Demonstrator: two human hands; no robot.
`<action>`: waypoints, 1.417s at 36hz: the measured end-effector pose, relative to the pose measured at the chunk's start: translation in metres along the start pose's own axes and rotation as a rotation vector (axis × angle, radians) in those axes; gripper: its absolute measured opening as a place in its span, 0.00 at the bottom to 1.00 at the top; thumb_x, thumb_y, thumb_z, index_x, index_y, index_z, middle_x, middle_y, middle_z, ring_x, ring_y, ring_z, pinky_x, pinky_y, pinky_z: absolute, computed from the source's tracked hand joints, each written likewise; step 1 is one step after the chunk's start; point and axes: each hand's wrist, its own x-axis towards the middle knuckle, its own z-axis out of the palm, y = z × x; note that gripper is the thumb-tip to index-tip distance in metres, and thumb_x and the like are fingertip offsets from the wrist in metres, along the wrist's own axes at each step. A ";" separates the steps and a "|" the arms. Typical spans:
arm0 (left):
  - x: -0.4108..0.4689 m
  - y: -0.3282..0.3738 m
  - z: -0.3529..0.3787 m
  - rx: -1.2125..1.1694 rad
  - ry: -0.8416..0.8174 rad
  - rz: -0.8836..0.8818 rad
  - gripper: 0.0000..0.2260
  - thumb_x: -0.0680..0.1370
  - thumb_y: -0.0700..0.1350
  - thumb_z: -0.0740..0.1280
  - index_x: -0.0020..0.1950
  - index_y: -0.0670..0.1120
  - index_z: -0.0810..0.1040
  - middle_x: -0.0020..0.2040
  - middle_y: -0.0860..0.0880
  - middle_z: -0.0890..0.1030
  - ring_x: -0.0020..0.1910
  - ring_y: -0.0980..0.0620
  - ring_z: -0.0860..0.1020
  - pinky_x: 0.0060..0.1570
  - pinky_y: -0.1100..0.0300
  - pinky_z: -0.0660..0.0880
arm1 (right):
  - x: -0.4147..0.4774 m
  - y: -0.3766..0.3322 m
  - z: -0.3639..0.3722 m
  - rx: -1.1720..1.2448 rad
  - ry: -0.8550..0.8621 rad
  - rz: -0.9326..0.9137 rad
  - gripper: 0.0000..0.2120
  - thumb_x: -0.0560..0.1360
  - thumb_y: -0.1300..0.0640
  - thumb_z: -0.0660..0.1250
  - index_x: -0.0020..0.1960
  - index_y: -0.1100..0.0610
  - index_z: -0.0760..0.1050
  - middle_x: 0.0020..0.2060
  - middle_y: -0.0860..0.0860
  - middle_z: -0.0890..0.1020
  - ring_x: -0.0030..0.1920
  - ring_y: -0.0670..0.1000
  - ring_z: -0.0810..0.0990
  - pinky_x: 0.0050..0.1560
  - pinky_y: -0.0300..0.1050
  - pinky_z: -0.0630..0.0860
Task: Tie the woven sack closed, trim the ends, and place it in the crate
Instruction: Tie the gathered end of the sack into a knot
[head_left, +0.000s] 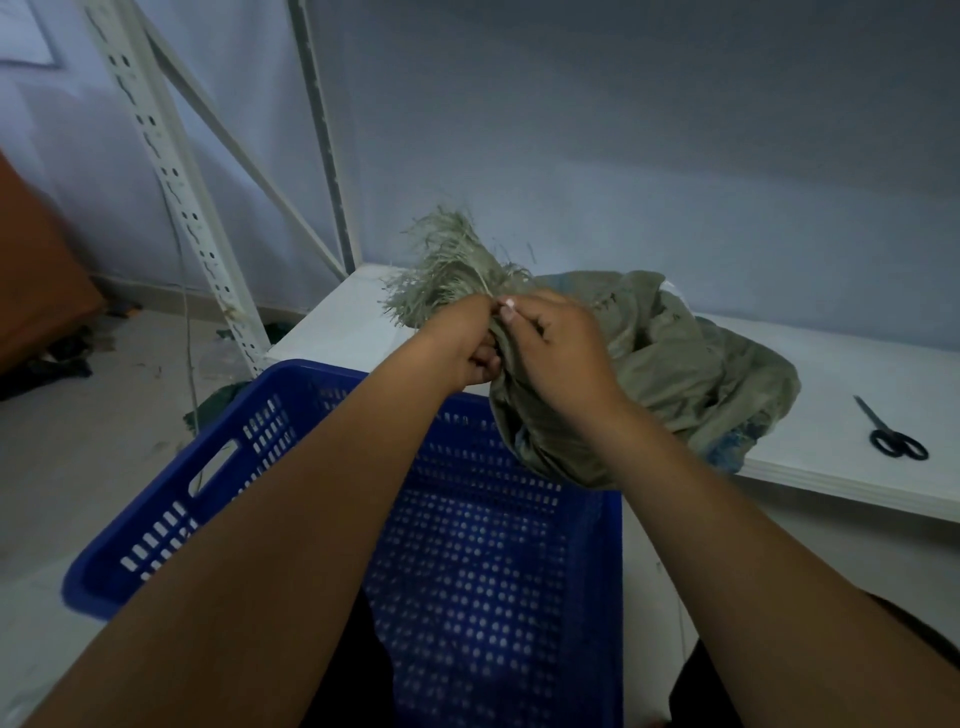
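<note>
Head view: left hand (464, 344), right hand (560, 347) both pinch gathered sack (691, 374) neck; sack overhangs blue crate (156, 522) rim.

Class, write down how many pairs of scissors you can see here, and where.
1. The scissors lie flat on the white table, to the right of the sack and apart from it. More could be hidden under the sack.

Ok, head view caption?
Left hand and right hand pinch the neck of the olive woven sack by the blue perforated crate.
</note>
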 end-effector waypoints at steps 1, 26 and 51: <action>-0.001 0.001 -0.002 -0.034 -0.042 -0.018 0.16 0.82 0.45 0.56 0.34 0.48 0.69 0.20 0.54 0.62 0.17 0.58 0.58 0.23 0.67 0.63 | 0.000 0.002 0.001 -0.036 -0.018 -0.015 0.12 0.81 0.55 0.63 0.54 0.52 0.85 0.43 0.49 0.83 0.47 0.52 0.79 0.49 0.47 0.75; -0.010 -0.001 0.007 0.143 -0.130 0.448 0.11 0.83 0.40 0.63 0.52 0.34 0.80 0.38 0.43 0.82 0.30 0.54 0.81 0.35 0.60 0.82 | 0.012 0.010 -0.019 0.319 0.264 0.347 0.22 0.82 0.59 0.63 0.30 0.53 0.64 0.24 0.45 0.63 0.26 0.41 0.60 0.28 0.39 0.57; -0.018 -0.017 0.031 0.182 0.419 0.944 0.11 0.73 0.41 0.76 0.35 0.46 0.76 0.39 0.49 0.76 0.35 0.60 0.72 0.39 0.72 0.70 | 0.011 -0.005 -0.019 0.431 0.238 0.340 0.22 0.82 0.59 0.64 0.30 0.55 0.67 0.23 0.41 0.64 0.28 0.42 0.62 0.32 0.41 0.60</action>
